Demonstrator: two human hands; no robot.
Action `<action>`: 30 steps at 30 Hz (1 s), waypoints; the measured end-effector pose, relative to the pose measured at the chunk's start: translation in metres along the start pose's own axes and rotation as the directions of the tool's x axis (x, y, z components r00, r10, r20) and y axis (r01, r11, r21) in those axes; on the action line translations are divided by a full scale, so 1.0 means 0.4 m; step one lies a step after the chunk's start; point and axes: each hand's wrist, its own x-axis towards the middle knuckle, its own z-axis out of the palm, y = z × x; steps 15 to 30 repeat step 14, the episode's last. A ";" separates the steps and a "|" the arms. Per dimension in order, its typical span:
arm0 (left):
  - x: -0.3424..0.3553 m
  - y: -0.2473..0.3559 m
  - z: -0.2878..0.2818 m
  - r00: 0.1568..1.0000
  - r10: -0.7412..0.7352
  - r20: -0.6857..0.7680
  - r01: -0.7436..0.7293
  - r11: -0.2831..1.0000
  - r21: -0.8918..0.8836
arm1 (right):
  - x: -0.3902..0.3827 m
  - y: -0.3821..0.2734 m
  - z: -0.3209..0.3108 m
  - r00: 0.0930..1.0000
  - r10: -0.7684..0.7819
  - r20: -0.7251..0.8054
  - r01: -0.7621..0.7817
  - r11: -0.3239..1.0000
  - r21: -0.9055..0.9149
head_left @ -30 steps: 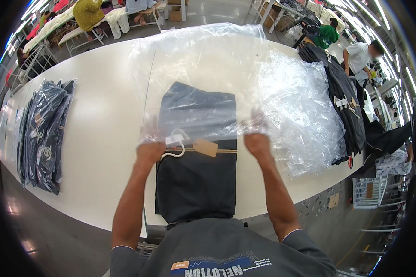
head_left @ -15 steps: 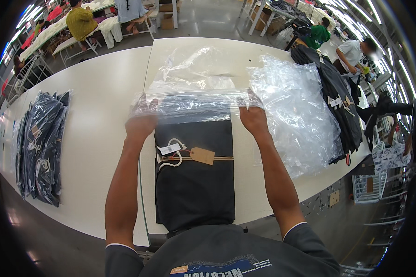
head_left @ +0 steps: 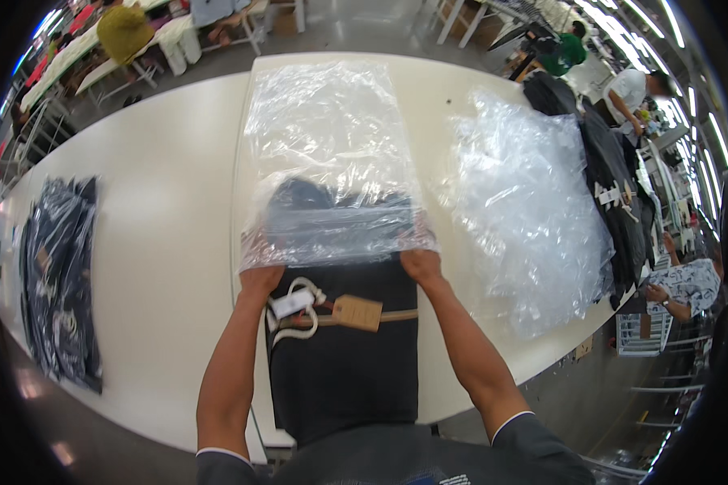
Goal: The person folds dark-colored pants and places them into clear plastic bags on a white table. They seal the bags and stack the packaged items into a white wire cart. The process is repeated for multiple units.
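A folded dark garment [head_left: 348,372] with a white drawcord [head_left: 301,305], a white label [head_left: 291,302] and a brown card tag [head_left: 357,314] lies in front of me. Over its far end sits a clear plastic bag [head_left: 323,113], its mouth toward me and the rest stretched flat beyond. My left hand [head_left: 260,263] grips the bag at the left side of its mouth, and my right hand [head_left: 420,252] does so at the right side. Both hands are closed beside the garment's edges; film and glare partly cover their fingers.
Loose clear bags [head_left: 534,218] are heaped to the right, beside a pile of dark garments [head_left: 611,190]. Bagged garments [head_left: 61,283] lie at the far left of the white table [head_left: 162,218]. Several people work around, one in a patterned shirt [head_left: 687,287] at the right.
Both hands have come toward me, drawing the bag's mouth further down over the garment. The bag's far part now lies spread out flatter. A person in a patterned shirt shows more at the right.
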 end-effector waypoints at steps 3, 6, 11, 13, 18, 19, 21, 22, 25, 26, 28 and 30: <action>0.162 -0.038 0.104 0.998 0.059 -0.031 -0.060 0.998 -0.033 | 0.125 0.038 0.069 0.986 0.160 -0.043 -0.160 0.987 0.011; 0.318 -0.076 0.131 0.987 0.111 0.112 -0.119 0.991 0.066 | 0.278 0.014 0.061 0.949 0.312 0.036 -0.314 0.936 0.160; 0.524 -0.050 0.173 0.976 0.073 0.206 -0.057 0.995 -0.085 | 0.434 0.153 0.159 0.951 0.255 0.178 -0.287 0.940 0.185; 0.580 -0.090 0.197 0.937 0.065 0.343 -0.080 0.996 0.028 | 0.477 0.150 0.163 0.952 0.245 0.182 -0.278 0.943 0.185; 0.603 -0.093 0.202 0.939 0.064 0.337 -0.080 0.996 0.032 | 0.495 0.146 0.163 0.952 0.242 0.188 -0.277 0.943 0.187; 0.603 -0.093 0.202 0.939 0.064 0.337 -0.080 0.996 0.032 | 0.495 0.146 0.163 0.952 0.242 0.188 -0.277 0.943 0.187; 0.603 -0.093 0.202 0.939 0.064 0.337 -0.080 0.996 0.032 | 0.495 0.146 0.163 0.952 0.242 0.188 -0.277 0.943 0.187; 0.603 -0.093 0.202 0.939 0.064 0.337 -0.080 0.996 0.032 | 0.495 0.146 0.163 0.952 0.242 0.188 -0.277 0.943 0.187; 0.603 -0.093 0.202 0.939 0.064 0.337 -0.080 0.996 0.032 | 0.495 0.146 0.163 0.952 0.242 0.188 -0.277 0.943 0.187; 0.603 -0.093 0.202 0.939 0.064 0.337 -0.080 0.996 0.032 | 0.495 0.146 0.163 0.952 0.242 0.188 -0.277 0.943 0.187; 0.603 -0.093 0.202 0.939 0.064 0.337 -0.080 0.996 0.032 | 0.495 0.146 0.163 0.952 0.242 0.188 -0.277 0.943 0.187; 0.603 -0.093 0.202 0.939 0.064 0.337 -0.080 0.996 0.032 | 0.495 0.146 0.163 0.952 0.242 0.188 -0.277 0.943 0.187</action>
